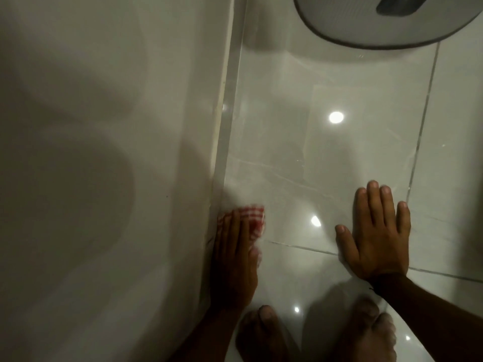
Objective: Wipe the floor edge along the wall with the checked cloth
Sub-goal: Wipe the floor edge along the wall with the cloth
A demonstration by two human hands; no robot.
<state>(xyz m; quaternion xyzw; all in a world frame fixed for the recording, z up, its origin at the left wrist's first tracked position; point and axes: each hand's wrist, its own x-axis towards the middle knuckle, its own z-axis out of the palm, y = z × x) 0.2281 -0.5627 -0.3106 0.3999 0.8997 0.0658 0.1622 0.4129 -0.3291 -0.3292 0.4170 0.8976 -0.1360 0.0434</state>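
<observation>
A red-and-white checked cloth (pixel 253 218) lies bunched on the glossy white floor tiles right against the wall's skirting strip (pixel 226 126). My left hand (pixel 234 259) presses down on it, fingers together and pointing along the wall, with the cloth sticking out ahead of and beside the fingertips. The hand and cloth are blurred. My right hand (pixel 376 233) rests flat on the floor to the right, fingers spread, holding nothing. The pale wall (pixel 104 152) fills the left half of the view.
A round grey base of some appliance (pixel 392 30) stands on the floor at the top right, near the wall. My two bare feet (pixel 261 333) are at the bottom. Grout lines cross the tiles, and ceiling lights reflect in them.
</observation>
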